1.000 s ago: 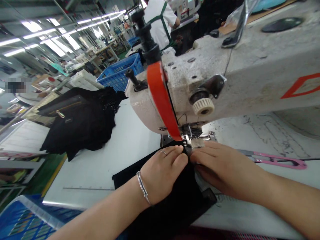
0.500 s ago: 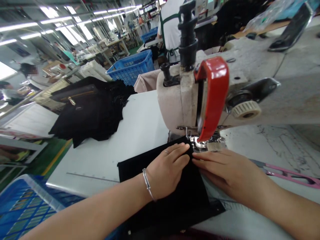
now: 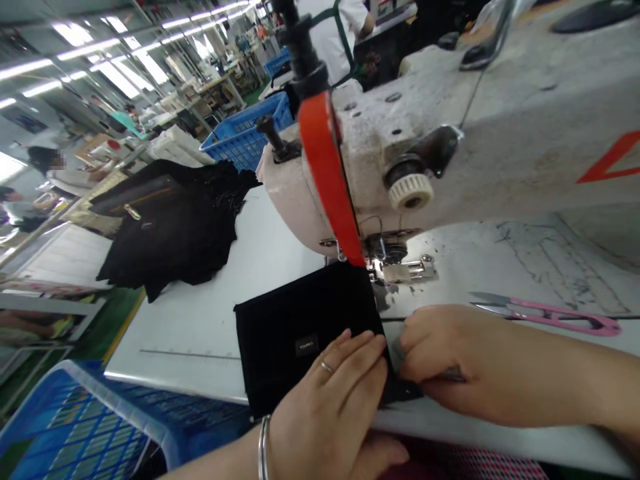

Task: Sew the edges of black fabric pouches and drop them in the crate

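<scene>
A black fabric piece (image 3: 280,313) with a small label lies on the white sewing table, its far right corner beside the presser foot of the sewing machine (image 3: 395,127). My left hand (image 3: 340,400), with a ring and a bracelet, rests on the fabric's near right part, fingers stretched out and thumb apart. Just right of the fabric's edge, my right hand (image 3: 440,353) is closed, its fingers curled near the cloth. A small dark metallic thing shows between the curled fingers, too hidden to name.
Pink thread snips (image 3: 560,317) lie right of the machine's needle area. A pile of black fabric pieces (image 3: 170,227) covers the table's far left. One blue basket (image 3: 115,407) stands at the near left, another (image 3: 250,130) behind the table. Other people sit further back.
Both hands have moved nearer, away from the needle. The right hand's fingers have gone from stretched out to curled. The fabric's label has come into view, and the camera view has shifted right.
</scene>
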The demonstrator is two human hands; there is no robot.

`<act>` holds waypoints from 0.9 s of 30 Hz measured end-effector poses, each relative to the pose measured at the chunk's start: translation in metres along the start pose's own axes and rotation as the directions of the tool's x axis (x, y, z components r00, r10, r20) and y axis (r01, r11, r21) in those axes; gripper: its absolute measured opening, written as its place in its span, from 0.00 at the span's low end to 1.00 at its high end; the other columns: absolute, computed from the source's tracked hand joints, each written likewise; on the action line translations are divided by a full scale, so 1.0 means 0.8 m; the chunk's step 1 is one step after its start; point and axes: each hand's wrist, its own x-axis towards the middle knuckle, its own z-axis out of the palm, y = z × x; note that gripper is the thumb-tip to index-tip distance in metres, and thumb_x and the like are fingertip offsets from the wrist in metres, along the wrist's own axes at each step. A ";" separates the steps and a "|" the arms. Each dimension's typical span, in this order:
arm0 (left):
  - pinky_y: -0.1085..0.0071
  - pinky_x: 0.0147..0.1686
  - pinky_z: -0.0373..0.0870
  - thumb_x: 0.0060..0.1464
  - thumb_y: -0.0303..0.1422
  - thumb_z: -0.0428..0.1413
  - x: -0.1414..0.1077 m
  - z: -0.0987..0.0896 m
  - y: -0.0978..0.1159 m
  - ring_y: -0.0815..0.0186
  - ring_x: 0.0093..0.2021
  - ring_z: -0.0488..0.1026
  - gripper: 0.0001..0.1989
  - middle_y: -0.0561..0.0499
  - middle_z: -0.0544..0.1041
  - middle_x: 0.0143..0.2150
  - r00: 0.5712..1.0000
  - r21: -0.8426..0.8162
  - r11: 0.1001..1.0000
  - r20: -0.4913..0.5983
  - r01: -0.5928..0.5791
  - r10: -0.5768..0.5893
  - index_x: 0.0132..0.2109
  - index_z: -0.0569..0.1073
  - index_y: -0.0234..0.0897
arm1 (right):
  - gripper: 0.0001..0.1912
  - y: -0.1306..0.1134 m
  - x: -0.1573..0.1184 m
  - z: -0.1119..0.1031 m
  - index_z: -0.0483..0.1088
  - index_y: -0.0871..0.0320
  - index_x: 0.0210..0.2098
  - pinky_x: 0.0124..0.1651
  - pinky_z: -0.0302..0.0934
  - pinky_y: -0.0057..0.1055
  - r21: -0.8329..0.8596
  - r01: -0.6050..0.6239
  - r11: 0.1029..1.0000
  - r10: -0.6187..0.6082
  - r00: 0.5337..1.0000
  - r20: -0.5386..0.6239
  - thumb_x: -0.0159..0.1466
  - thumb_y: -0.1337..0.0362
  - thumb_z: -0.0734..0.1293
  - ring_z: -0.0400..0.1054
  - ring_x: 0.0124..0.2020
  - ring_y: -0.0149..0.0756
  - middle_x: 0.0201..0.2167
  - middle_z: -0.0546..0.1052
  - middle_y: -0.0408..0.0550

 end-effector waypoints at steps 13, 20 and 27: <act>0.58 0.58 0.70 0.57 0.35 0.56 -0.018 0.047 0.008 0.54 0.59 0.66 0.21 0.40 0.72 0.56 0.990 0.065 0.992 -0.095 0.109 -0.103 0.55 0.71 0.28 | 0.11 0.006 0.002 0.006 0.74 0.55 0.39 0.45 0.63 0.37 -0.204 -0.061 0.977 0.002 0.962 -0.274 0.62 0.71 0.61 0.68 0.41 0.37 0.40 0.75 0.46; 0.60 0.57 0.69 0.58 0.35 0.55 -0.007 0.040 -0.024 0.57 0.57 0.67 0.19 0.41 0.72 0.54 0.996 0.004 0.998 -0.071 0.059 -0.059 0.54 0.71 0.30 | 0.19 0.021 0.009 0.018 0.70 0.57 0.52 0.52 0.63 0.48 -0.407 -0.043 0.912 -0.094 0.945 -0.312 0.63 0.73 0.60 0.65 0.50 0.44 0.51 0.72 0.51; 0.59 0.59 0.67 0.58 0.33 0.53 0.014 0.035 -0.072 0.60 0.57 0.67 0.18 0.41 0.73 0.54 0.993 -0.045 0.996 -0.095 -0.077 0.072 0.54 0.70 0.29 | 0.18 0.023 0.014 0.018 0.70 0.60 0.50 0.52 0.64 0.48 -0.405 -0.057 0.912 -0.093 0.935 -0.341 0.63 0.73 0.58 0.65 0.49 0.44 0.50 0.72 0.52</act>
